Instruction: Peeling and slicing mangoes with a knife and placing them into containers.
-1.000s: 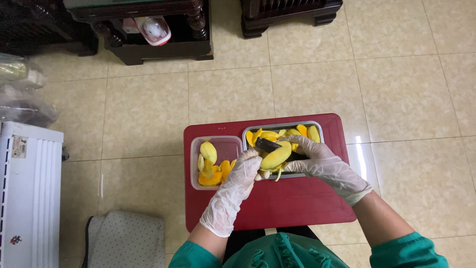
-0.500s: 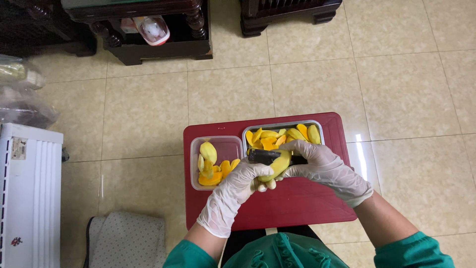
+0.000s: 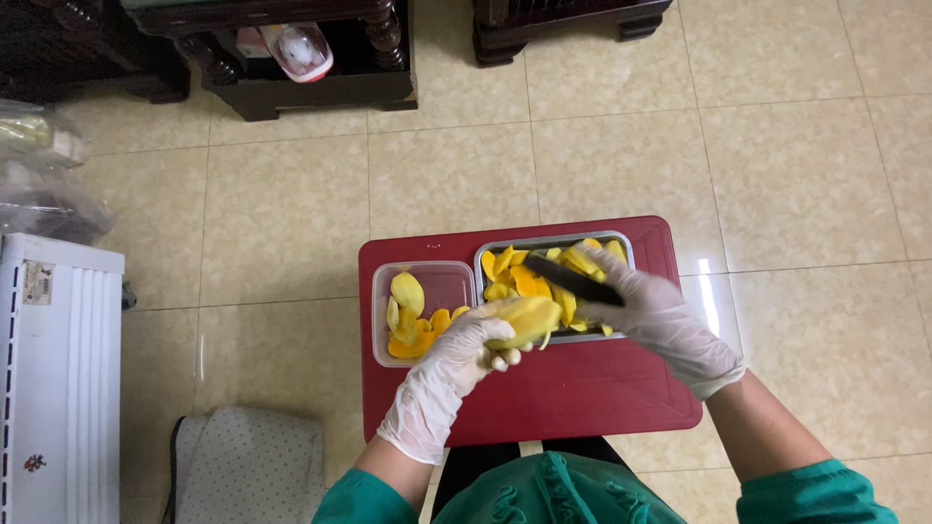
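A low red bench (image 3: 582,398) stands on the tiled floor (image 3: 777,146), and both gloved hands work over its far half. The left hand (image 3: 464,351) has its grip clamped on a yellow peeled fruit (image 3: 525,317), holding it just above the middle of the bench, at the near edge of the metal tray (image 3: 482,254). The right hand (image 3: 652,309) has its grip closed round a dark-bladed knife (image 3: 568,278), whose blade points left across the tray, a little above the fruit and apart from it.

The rectangular metal tray sits at the far right part of the bench and is filled with yellow and orange fruit slices (image 3: 524,277). Touching its left side is a clear plastic tub (image 3: 447,281), square with rounded corners, near the far left corner of the bench; it holds a few yellow and orange pieces (image 3: 408,291) along its left and near sides.

On the floor left of the bench stands a white ribbed appliance (image 3: 58,378) bearing a small pale rectangular label (image 3: 39,283) near its top corner and a small red mark (image 3: 34,463) lower down. Crumpled clear plastic bags (image 3: 44,194) lie beyond it. Under dark wooden furniture (image 3: 320,87) at the far side lies a clear container with a red rim (image 3: 303,49). A grey patterned mat (image 3: 248,466) lies by the near left corner of the bench.
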